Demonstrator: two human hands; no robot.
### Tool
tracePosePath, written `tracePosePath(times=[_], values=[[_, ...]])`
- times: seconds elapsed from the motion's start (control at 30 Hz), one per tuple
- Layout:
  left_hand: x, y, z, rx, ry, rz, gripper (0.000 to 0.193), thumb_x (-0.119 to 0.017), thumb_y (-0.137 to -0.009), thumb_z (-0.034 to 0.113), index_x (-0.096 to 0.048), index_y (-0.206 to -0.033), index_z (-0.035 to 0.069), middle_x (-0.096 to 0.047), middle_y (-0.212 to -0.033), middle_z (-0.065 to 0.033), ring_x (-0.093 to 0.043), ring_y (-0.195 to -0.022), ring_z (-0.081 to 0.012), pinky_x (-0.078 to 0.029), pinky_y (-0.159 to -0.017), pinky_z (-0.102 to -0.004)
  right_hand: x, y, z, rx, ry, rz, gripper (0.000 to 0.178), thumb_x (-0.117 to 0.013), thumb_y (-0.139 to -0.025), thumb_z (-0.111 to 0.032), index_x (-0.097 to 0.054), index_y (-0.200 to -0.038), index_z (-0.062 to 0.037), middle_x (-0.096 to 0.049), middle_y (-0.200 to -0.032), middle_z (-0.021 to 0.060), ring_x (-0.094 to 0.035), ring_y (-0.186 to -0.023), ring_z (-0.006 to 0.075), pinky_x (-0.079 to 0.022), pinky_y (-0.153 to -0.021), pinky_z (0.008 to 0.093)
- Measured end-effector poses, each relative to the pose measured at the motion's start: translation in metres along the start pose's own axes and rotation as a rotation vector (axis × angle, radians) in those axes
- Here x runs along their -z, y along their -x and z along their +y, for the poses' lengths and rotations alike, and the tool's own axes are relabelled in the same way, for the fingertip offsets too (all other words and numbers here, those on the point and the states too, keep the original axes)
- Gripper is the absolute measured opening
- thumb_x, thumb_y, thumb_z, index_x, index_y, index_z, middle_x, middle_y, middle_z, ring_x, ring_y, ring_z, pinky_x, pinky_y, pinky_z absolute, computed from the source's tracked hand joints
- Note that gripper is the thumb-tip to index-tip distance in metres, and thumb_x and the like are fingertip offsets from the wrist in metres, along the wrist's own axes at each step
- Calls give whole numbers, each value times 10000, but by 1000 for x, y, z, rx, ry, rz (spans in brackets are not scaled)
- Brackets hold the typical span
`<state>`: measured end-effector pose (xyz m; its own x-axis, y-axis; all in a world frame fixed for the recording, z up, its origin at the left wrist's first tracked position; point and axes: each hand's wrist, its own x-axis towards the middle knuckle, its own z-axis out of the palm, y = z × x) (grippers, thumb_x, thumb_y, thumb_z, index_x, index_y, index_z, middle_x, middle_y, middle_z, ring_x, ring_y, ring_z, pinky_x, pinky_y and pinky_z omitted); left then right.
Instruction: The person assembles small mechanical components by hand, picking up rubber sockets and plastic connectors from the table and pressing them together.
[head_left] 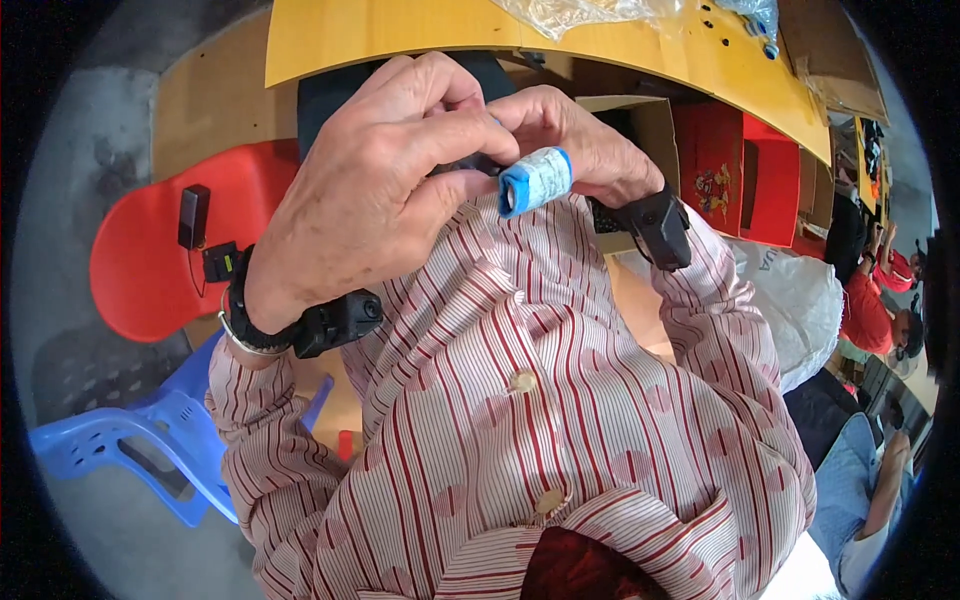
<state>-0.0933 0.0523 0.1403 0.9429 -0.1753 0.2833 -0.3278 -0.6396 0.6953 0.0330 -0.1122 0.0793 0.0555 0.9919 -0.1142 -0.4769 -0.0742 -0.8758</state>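
Observation:
My left hand (370, 190) is closed in front of my chest, its thumb and forefinger pinched together. My right hand (580, 140) meets it from the right, fingers curled in by the left fingertips. Something small and dark shows between the fingers, too covered to name. Beside the left thumb tip, a short whitish roll with blue edges (545, 178) sticks out below my right hand. It looks like a wrap around the right thumb, but I cannot be sure. Black devices are strapped to both wrists.
A yellow table (400, 30) stands ahead, bearing clear plastic bags (590, 12) and small dark pieces. A red chair (140, 250) and a blue plastic chair (150, 430) are at left. A red box (765, 180), a white sack (800, 310) and other people are at right.

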Motion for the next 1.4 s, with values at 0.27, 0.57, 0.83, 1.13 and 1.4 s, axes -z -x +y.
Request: tracePosePath(times=[0.27,0.57,0.83,1.13,1.4], values=[[-8,1,-12,2,87,11,242,-648,-630,1,-623,-870,23,-543,-901,-89,-533,-841,-223,-429,-740,-302,3,-5,7,-60,-4,-17,507,-781,-665,-255,-616,-1063,13,-638,-899,36,-594,-775,55,-505,-701,196],[-23,10,-26,27,56,170,213,-623,-649,6,-615,-862,2,-565,-913,-104,-538,-840,-245,-429,-756,-316,1,-8,13,-57,-101,56,388,-707,-775,-245,-614,-1060,3,-634,-926,18,-580,-836,63,-483,-761,221],[-38,14,-34,111,102,348,190,-642,-646,-1,-646,-833,36,-571,-866,-86,-539,-783,-236,-455,-674,-311,6,3,31,-11,-149,176,437,-605,-847,-421,-612,-984,-6,-644,-888,62,-595,-695,67,-473,-448,173],[-46,11,-35,143,22,414,172,-632,-655,4,-631,-828,7,-572,-879,-101,-539,-790,-253,-449,-667,-312,-7,-3,13,-101,97,220,424,-524,-894,-426,-603,-1013,-27,-616,-835,28,-540,-699,34,-458,-448,148],[-48,13,-39,146,-6,387,183,-615,-663,-6,-618,-846,6,-573,-894,-108,-546,-809,-268,-460,-696,-320,-10,-8,28,-50,29,257,366,-497,-915,-369,-572,-1030,-30,-561,-797,10,-522,-590,31,-463,-459,139]])
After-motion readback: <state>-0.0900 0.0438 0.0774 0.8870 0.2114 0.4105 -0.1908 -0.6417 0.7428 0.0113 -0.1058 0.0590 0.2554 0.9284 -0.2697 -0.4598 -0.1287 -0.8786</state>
